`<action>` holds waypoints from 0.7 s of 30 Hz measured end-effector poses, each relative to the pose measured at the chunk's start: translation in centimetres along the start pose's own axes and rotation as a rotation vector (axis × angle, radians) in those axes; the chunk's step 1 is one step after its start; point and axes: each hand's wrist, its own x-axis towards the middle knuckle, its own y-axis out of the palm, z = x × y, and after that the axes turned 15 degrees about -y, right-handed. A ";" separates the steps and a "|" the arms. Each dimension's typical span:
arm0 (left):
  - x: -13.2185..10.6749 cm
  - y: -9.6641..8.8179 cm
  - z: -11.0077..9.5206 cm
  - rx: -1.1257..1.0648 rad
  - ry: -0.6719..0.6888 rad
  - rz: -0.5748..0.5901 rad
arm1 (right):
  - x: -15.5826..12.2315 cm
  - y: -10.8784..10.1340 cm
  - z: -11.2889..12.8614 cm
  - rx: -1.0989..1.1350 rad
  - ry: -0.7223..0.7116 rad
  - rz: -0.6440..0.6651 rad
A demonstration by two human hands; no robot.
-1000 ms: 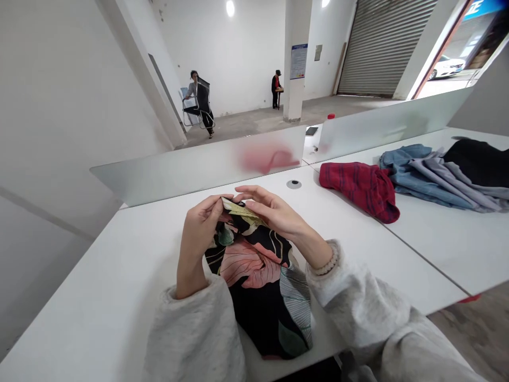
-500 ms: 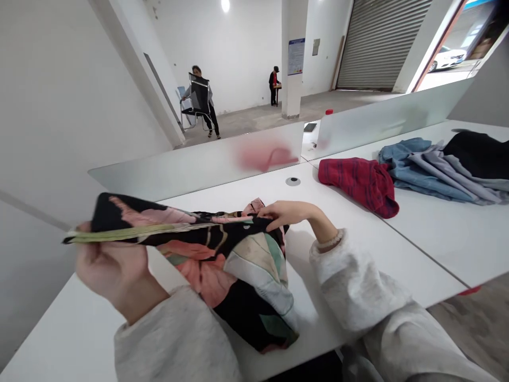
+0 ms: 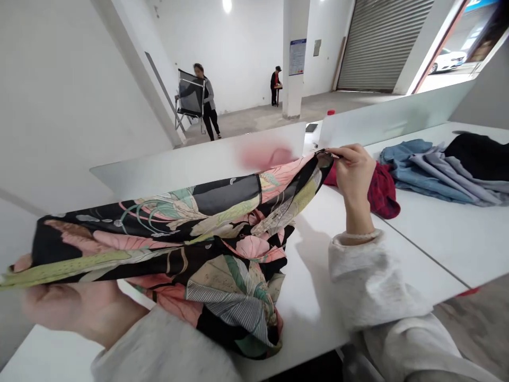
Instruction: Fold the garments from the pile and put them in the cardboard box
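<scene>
A thin black garment (image 3: pixel 222 207) with pink, green and beige floral print is stretched between my two hands over the white table. At the far left my left hand (image 3: pixel 75 307) is closed on its pale green edge, partly hidden by the fabric. On the right my right hand (image 3: pixel 356 172) pinches the other end, raised higher than the left. The lower part of the garment hangs in loose folds down to the tabletop. Just behind my right hand lies a red plaid cloth (image 3: pixel 385 191), partly covered by that hand.
Blue denim (image 3: pixel 405 156), a grey cloth (image 3: pixel 449 170) and a black cloth (image 3: pixel 479 156) lie heaped on the right of the white table (image 3: pixel 421 239). A frosted divider (image 3: pixel 191 164) runs along the back. Beyond it, one person (image 3: pixel 209 101) holds a folding chair; another person (image 3: pixel 275 85) stands farther off.
My right hand has moved right and up, drawing the garment out wide. My left hand has moved left and down, still gripping its edge. The person behind has turned the chair.
</scene>
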 end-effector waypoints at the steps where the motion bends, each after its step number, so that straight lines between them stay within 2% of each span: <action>1: 0.3 0.4 0.3 -0.079 0.017 0.010 | -0.1 0.2 -0.2 0.003 0.002 0.028; 3: 1.1 0.7 1.3 -0.196 0.038 -0.008 | -0.4 0.8 -0.6 0.003 0.011 0.141; 5: 2.2 0.6 2.9 -0.098 -0.002 -0.091 | -0.8 1.6 -0.9 -0.027 0.005 0.323; 8: 3.5 0.1 4.9 0.393 -0.168 -0.195 | -1.4 2.8 -0.8 -0.073 -0.045 0.636; 10: 3.6 0.6 5.3 0.783 -0.246 -0.149 | -1.8 3.4 -0.3 -0.067 -0.087 0.827; 11: 3.4 1.2 5.3 0.944 -0.259 -0.073 | -2.0 3.7 0.0 -0.048 -0.110 0.913; 13: 2.5 3.4 4.7 1.190 -0.240 0.189 | -2.3 4.1 0.8 -0.007 -0.143 1.068; 16: 0.0 8.0 4.1 1.264 -0.166 0.712 | -2.5 4.5 1.8 0.000 -0.143 1.235; 18: -2.0 11.2 4.4 1.313 -0.138 0.979 | -2.6 4.5 2.3 -0.026 -0.141 1.296; 19: -3.0 12.6 4.8 1.377 -0.110 1.040 | -2.6 4.4 2.4 -0.037 -0.148 1.316; 21: -4.8 15.0 5.9 1.512 -0.003 1.035 | -2.6 4.2 2.5 -0.048 -0.166 1.356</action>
